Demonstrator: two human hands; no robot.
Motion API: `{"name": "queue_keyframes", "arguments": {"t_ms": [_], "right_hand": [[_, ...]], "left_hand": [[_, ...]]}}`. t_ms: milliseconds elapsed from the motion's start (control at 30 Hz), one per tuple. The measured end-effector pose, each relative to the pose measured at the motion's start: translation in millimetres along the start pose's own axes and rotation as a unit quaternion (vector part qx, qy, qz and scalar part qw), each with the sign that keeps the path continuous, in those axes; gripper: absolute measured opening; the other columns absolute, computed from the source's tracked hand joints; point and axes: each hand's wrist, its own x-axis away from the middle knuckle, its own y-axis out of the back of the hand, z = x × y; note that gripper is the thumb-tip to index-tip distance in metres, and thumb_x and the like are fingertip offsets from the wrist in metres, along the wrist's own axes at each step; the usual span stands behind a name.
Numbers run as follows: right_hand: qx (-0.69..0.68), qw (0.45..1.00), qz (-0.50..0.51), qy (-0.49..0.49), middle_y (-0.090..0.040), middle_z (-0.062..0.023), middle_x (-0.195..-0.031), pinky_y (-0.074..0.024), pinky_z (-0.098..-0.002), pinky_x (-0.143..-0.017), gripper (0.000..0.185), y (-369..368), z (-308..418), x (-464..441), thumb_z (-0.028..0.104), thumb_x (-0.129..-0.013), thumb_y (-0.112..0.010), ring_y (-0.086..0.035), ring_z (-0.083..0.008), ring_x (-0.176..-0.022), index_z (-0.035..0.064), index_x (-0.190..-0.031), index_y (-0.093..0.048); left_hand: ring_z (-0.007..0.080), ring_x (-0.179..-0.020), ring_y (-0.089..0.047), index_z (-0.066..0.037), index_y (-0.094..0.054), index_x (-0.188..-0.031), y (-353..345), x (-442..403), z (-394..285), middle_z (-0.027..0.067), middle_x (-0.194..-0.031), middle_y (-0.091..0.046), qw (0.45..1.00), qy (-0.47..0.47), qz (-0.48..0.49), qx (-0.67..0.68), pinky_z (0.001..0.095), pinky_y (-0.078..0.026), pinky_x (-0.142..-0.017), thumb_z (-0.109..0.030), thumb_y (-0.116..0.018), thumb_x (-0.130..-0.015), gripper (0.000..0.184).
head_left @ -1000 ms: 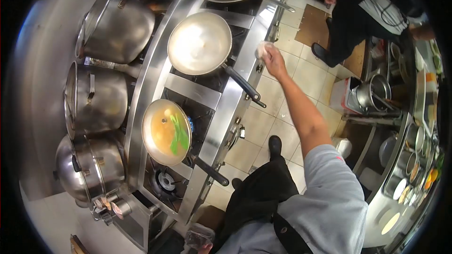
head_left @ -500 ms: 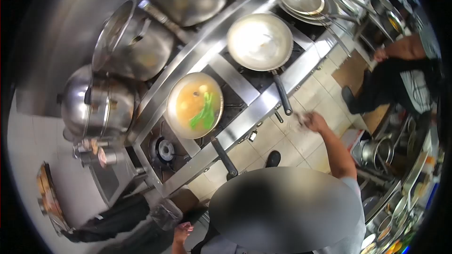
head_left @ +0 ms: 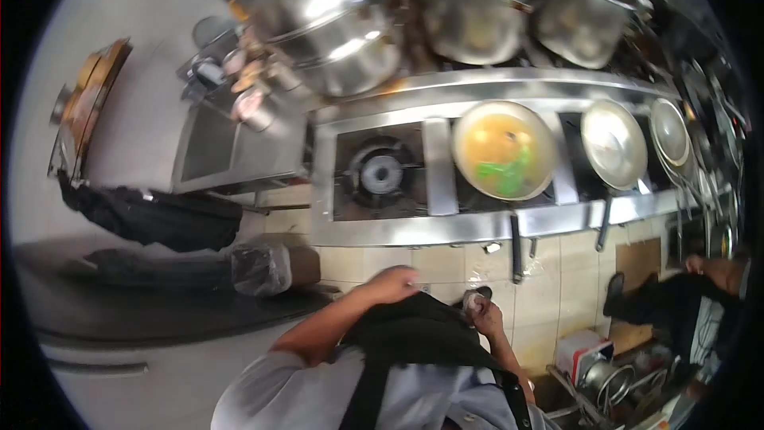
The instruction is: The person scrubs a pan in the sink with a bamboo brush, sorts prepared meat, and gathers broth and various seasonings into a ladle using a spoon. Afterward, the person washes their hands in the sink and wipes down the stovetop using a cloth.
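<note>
My left hand [head_left: 395, 283] is in front of my apron with its fingers curled; what they hold, if anything, is hidden. To its right, my right hand [head_left: 487, 318] is closed on a small whitish crumpled cloth [head_left: 474, 301]. Neither hand touches the stove. Beyond them, a frying pan [head_left: 543, 179] sits on a burner with orange-brown liquid [head_left: 487, 139] and bright green leafy vegetables [head_left: 509, 175] in it. Its black handle [head_left: 516, 251] points towards me over the stove's front edge.
A second frying pan [head_left: 613, 143] and a strainer [head_left: 670, 131] are farther right on the stove [head_left: 382, 231]. Left of the pans is a bare burner [head_left: 376, 174]. Large metal pots [head_left: 473, 24] line the back. A lined bin [head_left: 263, 268] stands at left; another person [head_left: 676, 302] is at right.
The view has swung left, so the stove now runs nearly level across it. My right hand has come in from the side to my apron with the cloth, and my left hand has risen.
</note>
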Motion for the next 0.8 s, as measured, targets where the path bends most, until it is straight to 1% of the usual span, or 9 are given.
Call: {"name": "queue_keyframes", "arguments": {"t_ms": [133, 267, 333, 433, 600, 700, 733, 767, 800], "right_hand": [[-0.034, 0.986, 0.056, 0.156, -0.067, -0.0124, -0.083, -0.0520, -0.0352, -0.073, 0.041, -7, 166, -15, 0.029, -0.075, -0.073, -0.067, -0.0256, -0.082, 0.0055, -0.106, -0.061], [-0.562, 0.793, 0.201, 0.122, -0.061, -0.0070, -0.105, -0.0492, -0.0276, -0.076, 0.042, -41, 260, -16, 0.008, -0.076, -0.075, -0.060, -0.0178, -0.092, 0.0046, -0.113, -0.055], [-0.295, 0.943, 0.074, 0.136, -0.057, -0.0087, -0.106, -0.0490, -0.0272, -0.078, 0.050, -64, 277, -37, 0.019, -0.075, -0.078, -0.058, -0.0188, -0.091, 0.0055, -0.116, -0.052], [-0.124, 0.978, -0.067, 0.154, -0.055, -0.0115, -0.104, -0.0504, -0.0306, -0.078, 0.050, -51, 320, -23, 0.026, -0.076, -0.077, -0.059, -0.0215, -0.090, 0.0055, -0.115, -0.053], [-0.085, 0.981, -0.160, 0.069, -0.056, -0.0177, -0.110, -0.0472, -0.0399, -0.087, 0.046, -101, 220, -14, 0.031, -0.076, -0.073, -0.057, -0.0345, -0.099, 0.0047, -0.111, -0.058], [-0.002, 0.975, -0.186, -0.125, -0.057, -0.0188, -0.111, -0.0472, -0.0419, -0.087, 0.042, -127, 139, 35, 0.032, -0.077, -0.069, -0.057, -0.0357, -0.101, 0.0043, -0.107, -0.060], [0.021, 0.963, -0.190, -0.191, -0.058, -0.0195, -0.108, -0.0475, -0.0429, -0.086, 0.041, -134, 108, 55, 0.033, -0.076, -0.067, -0.057, -0.0361, -0.101, 0.0040, -0.105, -0.062], [0.005, 0.949, -0.222, -0.222, -0.063, -0.0227, -0.099, -0.0496, -0.0426, -0.083, 0.042, -149, 74, 82, 0.034, -0.073, -0.068, -0.060, -0.0382, -0.096, 0.0005, -0.098, -0.066], [0.012, 0.930, -0.238, -0.279, -0.065, -0.0209, -0.095, -0.0494, -0.0439, -0.080, 0.039, -164, 43, 109, 0.036, -0.073, -0.066, -0.060, -0.0380, -0.092, 0.0016, -0.092, -0.068]], "left_hand": [[0.0272, -0.087, -0.062, -0.004, -0.057, -0.115, 15, -26, 31, 0.0137, -0.094, -0.064, 0.988, -0.150, 0.011, -0.026, 0.0366, -0.050, -0.077, -0.027, -0.068, -0.083, 0.041], [0.0094, -0.075, -0.053, -0.009, -0.054, -0.081, 81, -10, 63, -0.0012, -0.077, -0.055, 0.950, -0.056, 0.153, 0.265, 0.0265, -0.046, -0.066, -0.013, -0.071, -0.081, 0.018], [0.0069, -0.062, -0.040, -0.010, -0.046, -0.068, 137, 25, 67, -0.0043, -0.066, -0.042, 0.973, -0.051, 0.037, 0.224, 0.0262, -0.036, -0.054, -0.008, -0.069, -0.076, 0.025], [0.0063, -0.064, -0.036, -0.013, -0.040, -0.067, 200, 70, 92, -0.0051, -0.068, -0.036, 0.963, -0.028, -0.139, 0.228, 0.0229, -0.031, -0.055, 0.005, -0.060, -0.063, 0.027], [0.0072, -0.064, -0.035, -0.013, -0.040, -0.073, 319, 148, 113, -0.0046, -0.073, -0.036, 0.910, -0.022, -0.298, 0.289, 0.0227, -0.031, -0.057, 0.007, -0.057, -0.065, 0.028], [0.0070, -0.064, -0.034, -0.010, -0.039, -0.075, 390, 169, 137, -0.0053, -0.074, -0.036, 0.929, -0.049, -0.357, 0.084, 0.0225, -0.029, -0.057, 0.006, -0.055, -0.069, 0.024], [0.0089, -0.066, -0.034, -0.009, -0.038, -0.073, 409, 169, 155, -0.0032, -0.072, -0.033, 0.920, -0.069, -0.353, 0.155, 0.0241, -0.032, -0.060, 0.002, -0.054, -0.069, 0.020], [0.0104, -0.072, -0.046, -0.003, -0.050, -0.083, 453, 163, 219, 0.0000, -0.078, -0.048, 0.943, -0.077, -0.319, 0.054, 0.0249, -0.041, -0.066, 0.000, -0.058, -0.076, 0.011], [0.0236, -0.073, -0.049, -0.001, -0.058, -0.088, 449, 186, 169, 0.0105, -0.085, -0.059, 0.943, -0.054, -0.319, 0.075, 0.0363, -0.044, -0.069, -0.016, -0.070, -0.076, 0.023]]}}
